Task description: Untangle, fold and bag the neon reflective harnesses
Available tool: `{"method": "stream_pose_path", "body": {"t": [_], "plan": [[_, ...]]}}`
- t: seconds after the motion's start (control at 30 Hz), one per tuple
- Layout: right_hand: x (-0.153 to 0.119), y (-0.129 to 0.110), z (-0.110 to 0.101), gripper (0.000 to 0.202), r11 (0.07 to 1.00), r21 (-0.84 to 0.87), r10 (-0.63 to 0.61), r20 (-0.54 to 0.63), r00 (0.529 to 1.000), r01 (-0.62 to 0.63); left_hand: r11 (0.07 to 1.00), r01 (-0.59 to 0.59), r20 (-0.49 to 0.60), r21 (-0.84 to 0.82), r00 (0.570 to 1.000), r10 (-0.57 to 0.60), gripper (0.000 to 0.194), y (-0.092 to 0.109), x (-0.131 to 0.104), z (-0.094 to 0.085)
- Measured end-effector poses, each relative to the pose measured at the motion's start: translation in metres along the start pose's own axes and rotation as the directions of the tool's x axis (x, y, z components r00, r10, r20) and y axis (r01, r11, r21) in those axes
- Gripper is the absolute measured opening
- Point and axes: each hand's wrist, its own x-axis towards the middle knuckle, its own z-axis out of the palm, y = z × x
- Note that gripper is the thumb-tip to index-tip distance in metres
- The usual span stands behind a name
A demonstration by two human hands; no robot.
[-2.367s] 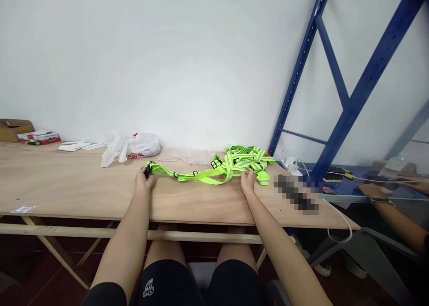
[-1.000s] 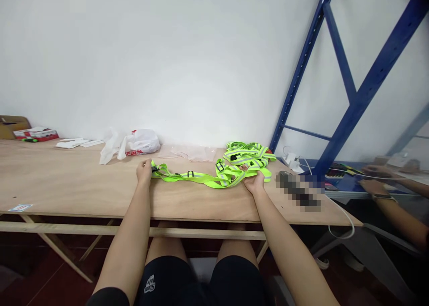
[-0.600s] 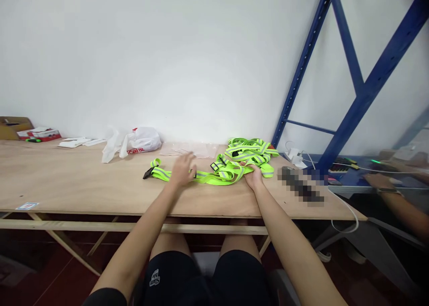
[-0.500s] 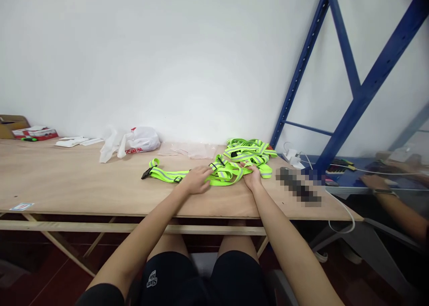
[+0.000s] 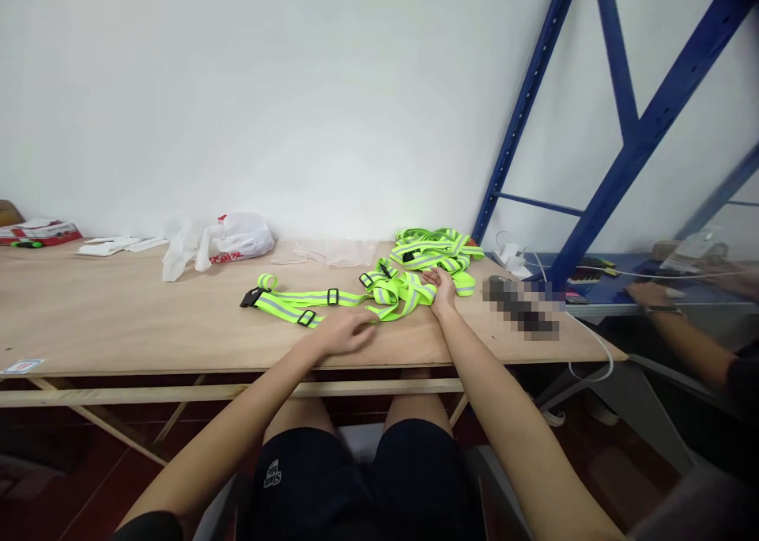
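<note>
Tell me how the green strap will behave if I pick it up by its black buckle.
The strap looks floppy, since it curls on the table. It may drag the tangle near the right hand along, since it runs into it. The small buckle is probably light.

Had a plain white wall (image 5: 296,90) behind the far edge of the wooden tabletop (image 5: 118,319); included a blue metal rack (image 5: 608,181) by the far right corner, a blue desk (image 5: 613,289) beyond. Showed dark red floor tiles (image 5: 103,486) below.
</note>
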Motion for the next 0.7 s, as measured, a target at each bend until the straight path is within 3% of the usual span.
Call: {"method": "stream_pose_path", "body": {"t": [0.13, 0.23, 0.3, 0.37, 0.4, 0.47, 0.7], "plan": [[-0.020, -0.016, 0.010, 0.012, 0.965, -0.186, -0.168, 0.098, 0.981, 0.184, 0.972, 0.218, -0.072, 0.083, 0.974, -0.213, 0.035, -0.017, 0.037, -0.004], [-0.033, -0.032, 0.027, 0.013, 0.862, -0.340, -0.271, 0.320, 0.908, 0.377, 0.925, 0.353, -0.001, 0.142, 0.934, -0.356, 0.031, -0.033, 0.063, 0.002], [-0.038, -0.039, 0.042, 0.016, 0.626, -0.547, -0.212, 0.566, 0.797, 0.555, 0.914, 0.381, 0.047, 0.136, 0.920, -0.390, 0.027, -0.041, 0.075, 0.008], [-0.038, -0.039, 0.059, 0.019, 0.324, -0.673, -0.018, 0.698, 0.715, 0.665, 0.903, 0.407, 0.082, 0.133, 0.904, -0.420, 0.025, -0.047, 0.080, 0.014], [-0.037, -0.037, 0.065, 0.019, 0.235, -0.701, 0.065, 0.703, 0.709, 0.673, 0.897, 0.421, 0.096, 0.134, 0.896, -0.435, 0.026, -0.049, 0.082, 0.015], [-0.033, -0.029, 0.075, 0.014, 0.162, -0.739, 0.166, 0.674, 0.720, 0.654, 0.886, 0.443, 0.115, 0.138, 0.881, -0.459, 0.027, -0.053, 0.082, 0.017], [-0.024, -0.001, 0.089, 0.033, 0.135, -0.770, 0.263, 0.635, 0.726, 0.624, 0.871, 0.463, 0.156, 0.166, 0.859, -0.487, 0.022, -0.065, 0.082, 0.013]]}}
